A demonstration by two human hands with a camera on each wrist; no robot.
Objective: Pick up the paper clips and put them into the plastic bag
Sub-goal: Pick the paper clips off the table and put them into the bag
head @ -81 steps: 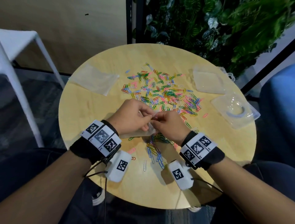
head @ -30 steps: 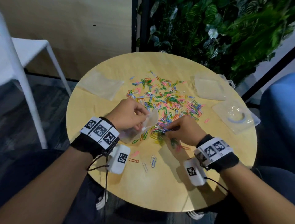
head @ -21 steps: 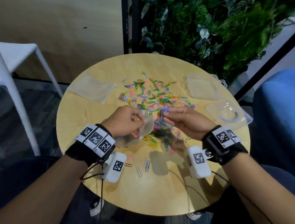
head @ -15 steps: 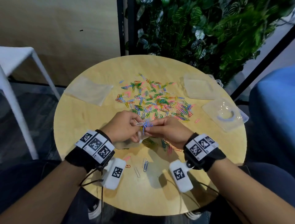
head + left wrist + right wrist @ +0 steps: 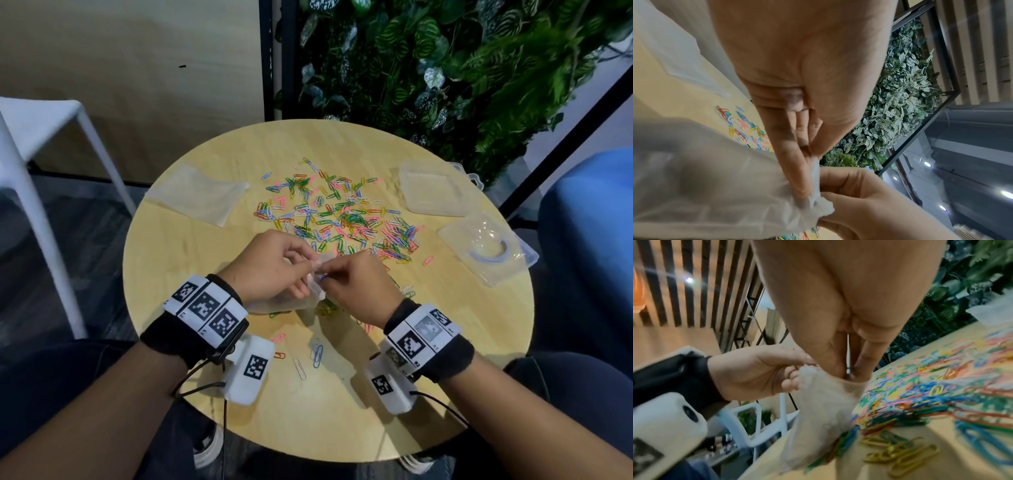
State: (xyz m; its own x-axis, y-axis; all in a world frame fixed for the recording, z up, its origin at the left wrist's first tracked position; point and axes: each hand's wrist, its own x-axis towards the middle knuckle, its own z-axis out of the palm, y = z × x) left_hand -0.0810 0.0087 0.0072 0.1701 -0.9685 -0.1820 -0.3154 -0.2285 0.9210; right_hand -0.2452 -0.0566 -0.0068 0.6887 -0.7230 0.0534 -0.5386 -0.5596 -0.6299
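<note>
Two hands meet at lower centre of the head view. Nearest the camera: a few stray clips (image 5: 318, 354) lie on the table (image 5: 342, 411) between the wrists.

Next out, the left hand (image 5: 270, 267) pinches the rim of the plastic bag (image 5: 291, 303), thumb against fingers, holding the mouth up. Bag body sags down and toward frame lower left onto the table; the mouth faces right, toward the other hand. In the right wrist view the bag (image 5: 818, 410) is thin, cloudy-translucent, crumpled, hanging limp from the pinch. Its contents aren't readable.

The right hand (image 5: 356, 284) touches the mouth from the right, with fingertips (image 5: 838, 368) pressed together and dipped just inside the opening. A blue clip shows at the tips in the head view; the wrist views hide it, so the right hand's grip is a judgement, not a clean read. Likely step: dropping a clip in.

Key relation: the main paper clip pile (image 5: 342, 219) lies directly beyond both hands, toward frame top, spread wider left-right than deep. Clips point every way, no common axis. The right hand is free-er and nearer the pile's dense right half, so the reach goes up-frame from the bag mouth. Clips are small, multicoloured wire: blue, green, pink, yellow, white. Most remain on the table.

Farther still: a flat spare bag (image 5: 202, 195) at upper left, two clear plastic boxes (image 5: 435, 192) at upper right.
</note>
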